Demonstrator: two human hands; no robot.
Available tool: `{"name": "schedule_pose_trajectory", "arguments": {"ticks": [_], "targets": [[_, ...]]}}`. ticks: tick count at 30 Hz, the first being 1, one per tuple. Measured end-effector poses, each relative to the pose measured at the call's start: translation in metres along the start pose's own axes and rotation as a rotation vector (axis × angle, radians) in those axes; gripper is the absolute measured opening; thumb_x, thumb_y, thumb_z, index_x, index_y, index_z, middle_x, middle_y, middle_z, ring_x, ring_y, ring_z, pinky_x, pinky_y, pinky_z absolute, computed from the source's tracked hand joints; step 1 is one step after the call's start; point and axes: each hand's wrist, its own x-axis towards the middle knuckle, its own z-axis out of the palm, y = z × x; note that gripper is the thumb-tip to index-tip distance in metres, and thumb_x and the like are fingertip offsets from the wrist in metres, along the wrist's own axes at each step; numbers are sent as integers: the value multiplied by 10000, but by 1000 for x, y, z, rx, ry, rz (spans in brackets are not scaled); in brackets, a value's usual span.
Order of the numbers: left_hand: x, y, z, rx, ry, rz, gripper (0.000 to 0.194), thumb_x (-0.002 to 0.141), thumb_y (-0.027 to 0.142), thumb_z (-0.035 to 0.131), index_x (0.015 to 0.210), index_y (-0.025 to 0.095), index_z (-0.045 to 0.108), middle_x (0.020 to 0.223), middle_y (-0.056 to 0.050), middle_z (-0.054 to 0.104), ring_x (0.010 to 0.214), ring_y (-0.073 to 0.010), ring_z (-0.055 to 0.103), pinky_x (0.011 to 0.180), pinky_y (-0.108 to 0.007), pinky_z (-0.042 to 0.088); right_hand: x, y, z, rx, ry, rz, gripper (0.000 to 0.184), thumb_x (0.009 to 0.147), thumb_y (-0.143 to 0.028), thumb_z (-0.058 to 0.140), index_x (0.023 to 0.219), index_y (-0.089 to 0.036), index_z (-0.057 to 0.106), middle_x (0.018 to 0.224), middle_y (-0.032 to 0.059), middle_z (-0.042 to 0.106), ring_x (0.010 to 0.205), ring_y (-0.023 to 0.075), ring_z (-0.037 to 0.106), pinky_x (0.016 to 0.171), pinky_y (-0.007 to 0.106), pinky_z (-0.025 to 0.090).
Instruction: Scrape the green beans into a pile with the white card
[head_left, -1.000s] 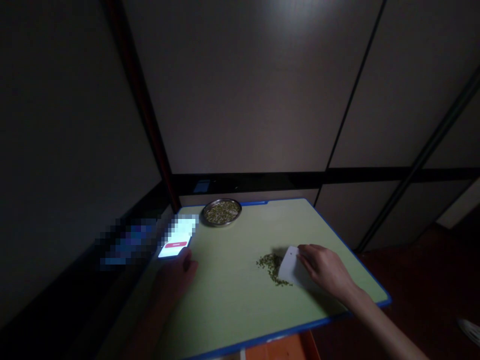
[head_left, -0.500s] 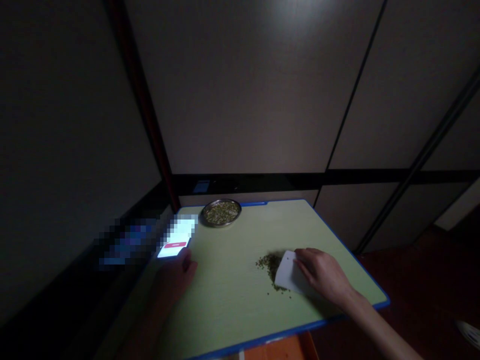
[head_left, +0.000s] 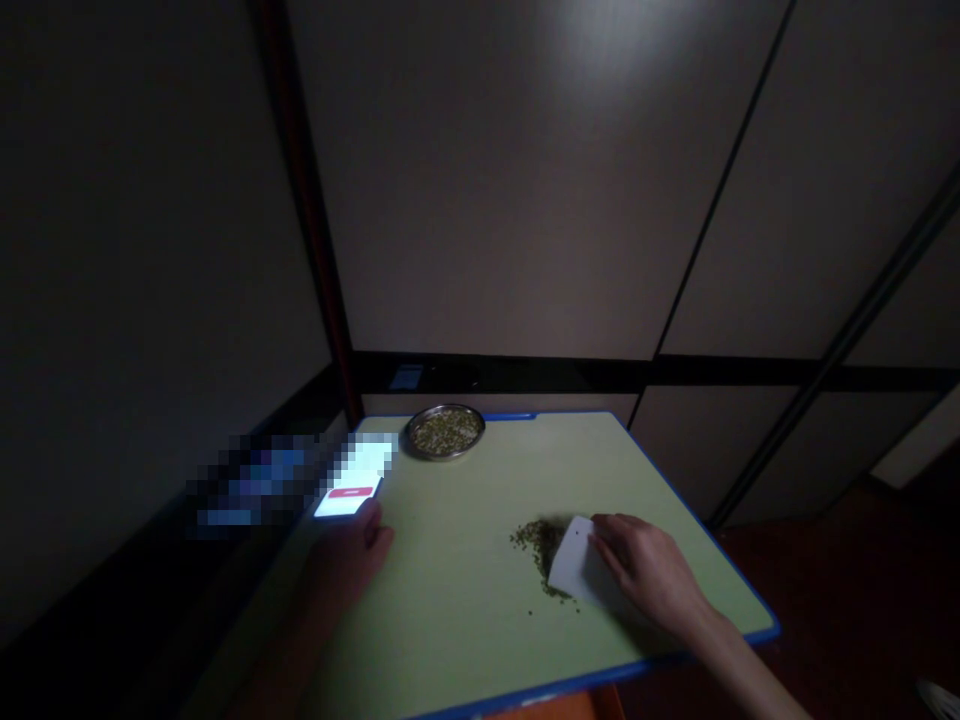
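In the head view, my right hand (head_left: 651, 572) grips a flat white scraper (head_left: 579, 565), fingers closed along its right side. The scraper's left edge rests against a loose heap of small green beans (head_left: 541, 545) on the light green table. Some beans are scattered singly around the heap. My left hand (head_left: 354, 548) rests at the table's left side, dimly lit, with thumb and forefinger apart and nothing seen between them. Its forefinger is at the near edge of a lit phone (head_left: 352, 485). A round metal dish (head_left: 445, 432) of green beans sits at the back left.
The table (head_left: 465, 560) has a blue rim. Cabinet panels (head_left: 487, 200) rise right behind it, and a dark wall stands to the left. Something orange (head_left: 562, 706) shows below the front edge. A partly visible shoe (head_left: 939, 698) is on the floor at right.
The view has tilted up slightly, so everything on the table sits a bit lower. The scraper and my right hand have barely moved against the heap. My left hand stays put.
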Motion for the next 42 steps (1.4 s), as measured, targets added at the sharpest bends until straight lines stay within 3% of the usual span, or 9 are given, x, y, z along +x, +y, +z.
{"name": "schedule_pose_trajectory", "arguments": {"ticks": [12,18,24,29,36,42], "targets": [[-1,4,-4,-18,-15,-15,119,825,277,414,722,237,371,571,53,451,526,-118,445,527,-232,257,4,-8,-5,-6,-10,4,263,935,-325,405,990,-221,639,928,69,705,879,205,647,746,267,413],[-1,5,-5,13,-3,0,118,817,271,415,718,236,361,580,50,446,525,-118,439,528,-230,252,4,-21,-2,26,-24,-32,267,931,-315,415,1040,-223,640,932,65,703,885,197,647,754,260,415],[-1,4,-5,-22,-6,-2,103,821,287,407,738,238,370,584,48,444,531,-121,458,534,-232,269,3,-6,-9,28,20,14,273,932,-335,411,1032,-217,636,998,78,695,921,200,641,773,266,418],[-2,6,-6,-22,-3,-14,130,816,303,413,718,240,355,568,52,428,525,-124,453,528,-238,271,-1,-1,-8,-19,-17,52,221,924,-313,415,897,-230,619,884,52,702,835,201,653,689,272,394],[-2,6,-7,-18,-27,-35,125,816,303,427,728,238,365,557,56,440,524,-123,464,533,-234,279,2,-12,1,-24,-55,74,214,924,-313,426,894,-228,620,881,57,710,822,196,655,668,263,368],[0,1,-3,-23,-26,-17,100,817,310,407,752,241,376,589,49,473,542,-128,487,543,-234,292,8,-25,6,27,-80,-1,210,924,-301,429,953,-223,622,915,56,707,849,192,647,705,257,380]]}}
